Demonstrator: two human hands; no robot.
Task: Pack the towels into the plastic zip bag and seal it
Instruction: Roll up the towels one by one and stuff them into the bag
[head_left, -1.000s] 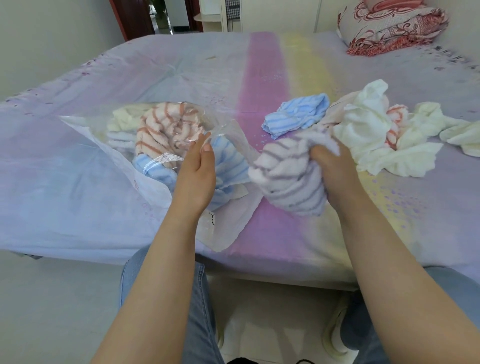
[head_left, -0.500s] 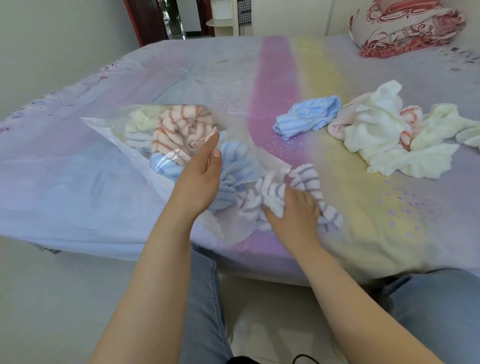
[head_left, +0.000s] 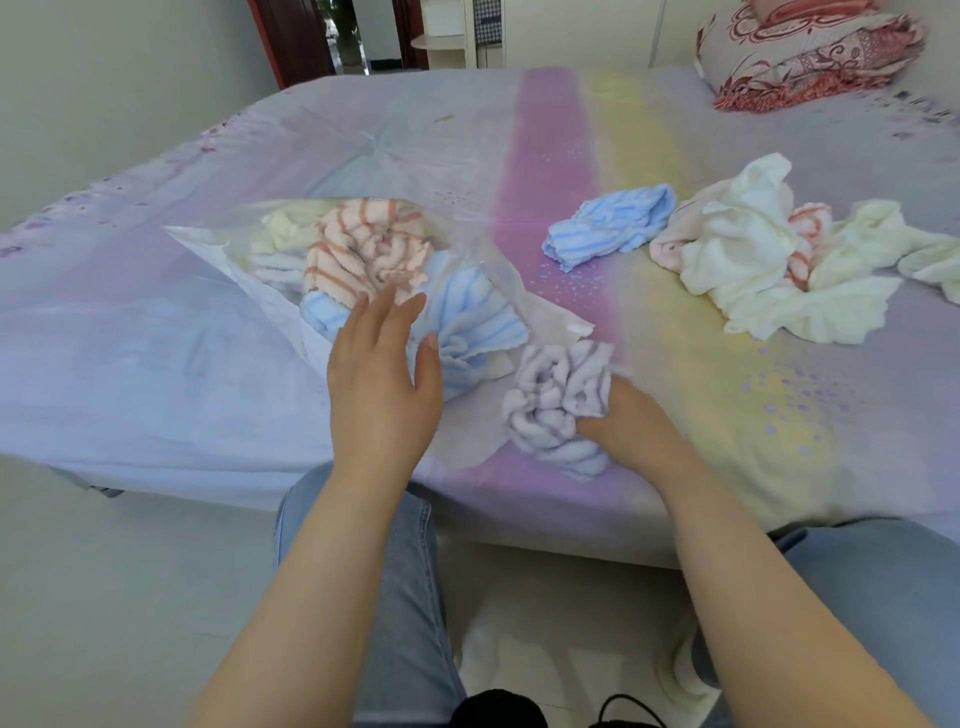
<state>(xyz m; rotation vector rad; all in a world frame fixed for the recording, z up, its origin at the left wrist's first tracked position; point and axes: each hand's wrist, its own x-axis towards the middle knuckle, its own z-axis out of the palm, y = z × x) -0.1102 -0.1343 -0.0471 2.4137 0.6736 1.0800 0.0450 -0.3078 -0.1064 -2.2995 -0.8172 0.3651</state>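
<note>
Head view: the right hand (head_left: 621, 423) grips a bunched purple-striped towel (head_left: 556, 405) at the mouth of the plastic zip bag (head_left: 467, 249) on the bed (head_left: 156, 338). The left hand (head_left: 382, 384), fingers straight, seemingly holds the opening wide; pushing deep would leave room.

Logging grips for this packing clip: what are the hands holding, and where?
The right hand grips the purple-striped towel at its near right side. The left hand holds nothing.
</note>
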